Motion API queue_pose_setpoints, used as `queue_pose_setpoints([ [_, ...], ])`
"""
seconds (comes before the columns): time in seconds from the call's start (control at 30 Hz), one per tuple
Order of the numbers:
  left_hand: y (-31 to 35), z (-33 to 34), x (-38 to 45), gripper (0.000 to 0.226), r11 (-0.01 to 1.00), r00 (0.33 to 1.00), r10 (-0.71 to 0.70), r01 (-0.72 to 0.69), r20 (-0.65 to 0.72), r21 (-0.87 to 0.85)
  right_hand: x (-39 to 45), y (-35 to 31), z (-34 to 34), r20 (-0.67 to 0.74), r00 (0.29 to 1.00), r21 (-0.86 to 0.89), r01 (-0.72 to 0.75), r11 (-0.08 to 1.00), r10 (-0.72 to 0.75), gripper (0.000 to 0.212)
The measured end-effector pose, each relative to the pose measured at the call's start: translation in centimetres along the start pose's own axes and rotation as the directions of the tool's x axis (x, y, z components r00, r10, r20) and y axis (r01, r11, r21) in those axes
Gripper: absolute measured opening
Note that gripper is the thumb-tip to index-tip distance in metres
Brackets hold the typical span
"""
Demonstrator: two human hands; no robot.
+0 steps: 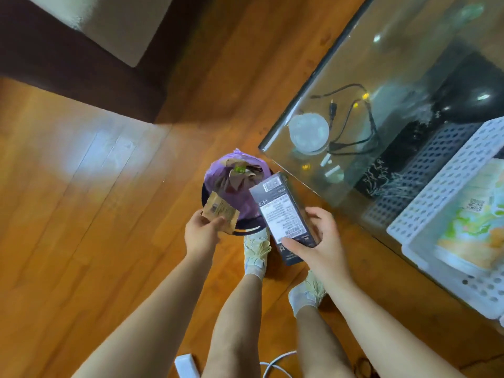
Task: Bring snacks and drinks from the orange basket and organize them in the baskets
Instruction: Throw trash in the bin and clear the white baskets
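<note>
A: Holding steady. Left hand [200,233] pinches a tan packet [221,212] over the bin [234,192]; right hand [321,241] is clamped around a dark box [286,216], label up.

B: Baskets?

A: White basket [441,192] on the glass table [354,77], at 3 o'clock from the box. Orange basket not visible.

B: Advice?

A: Probably swing the box toward 3 o'clock, keep it level, clear the table edge, and lay it flat beside the snacks.

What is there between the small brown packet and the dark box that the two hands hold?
In the head view, the purple-lined bin shows between the brown packet in the left hand and the dark box in the right hand.
</note>
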State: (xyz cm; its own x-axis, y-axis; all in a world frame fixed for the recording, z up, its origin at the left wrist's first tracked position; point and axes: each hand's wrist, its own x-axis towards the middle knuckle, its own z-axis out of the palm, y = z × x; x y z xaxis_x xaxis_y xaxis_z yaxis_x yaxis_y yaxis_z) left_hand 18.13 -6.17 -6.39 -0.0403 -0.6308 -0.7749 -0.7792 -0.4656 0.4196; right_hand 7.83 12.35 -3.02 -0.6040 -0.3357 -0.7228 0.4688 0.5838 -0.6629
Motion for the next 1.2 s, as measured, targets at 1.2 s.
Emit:
queue_pose_setpoints([
  [1.2,12.3,8.6,-16.1,0.025,0.931,0.813,0.259,-0.353,0.521,0.087,-7.4,-3.3,-14.3,-0.227,0.971,0.391,0.026,0.92,0.07,0.019],
])
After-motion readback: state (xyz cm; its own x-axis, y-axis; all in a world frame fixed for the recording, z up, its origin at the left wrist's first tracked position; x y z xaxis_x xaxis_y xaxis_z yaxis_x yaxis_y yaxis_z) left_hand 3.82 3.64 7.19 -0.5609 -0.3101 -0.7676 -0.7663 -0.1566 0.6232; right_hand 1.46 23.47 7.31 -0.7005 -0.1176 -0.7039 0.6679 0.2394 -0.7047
